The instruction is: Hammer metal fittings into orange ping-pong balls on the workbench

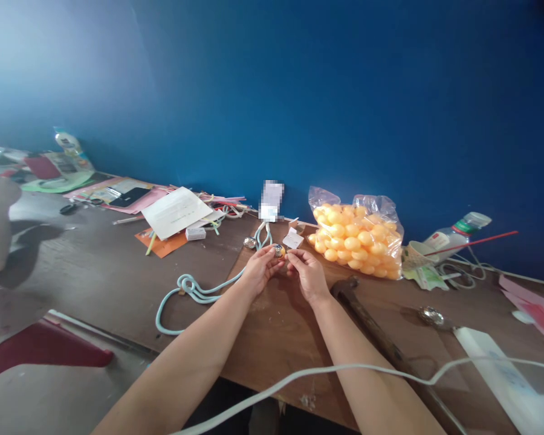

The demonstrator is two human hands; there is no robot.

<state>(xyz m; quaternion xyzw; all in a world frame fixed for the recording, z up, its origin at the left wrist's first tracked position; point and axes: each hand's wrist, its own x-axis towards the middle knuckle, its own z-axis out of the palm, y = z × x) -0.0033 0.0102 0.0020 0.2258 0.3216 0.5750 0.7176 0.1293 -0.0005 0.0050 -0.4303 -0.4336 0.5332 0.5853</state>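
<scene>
Left hand (262,269) pinches shiny round piece (279,250); right hand (309,277) just beside (can't tell if pinching anything). Bagged orange balls (356,238) far right.

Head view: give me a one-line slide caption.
The left hand holds a small shiny round piece, the right hand close beside it, near a bag of orange balls.
</scene>
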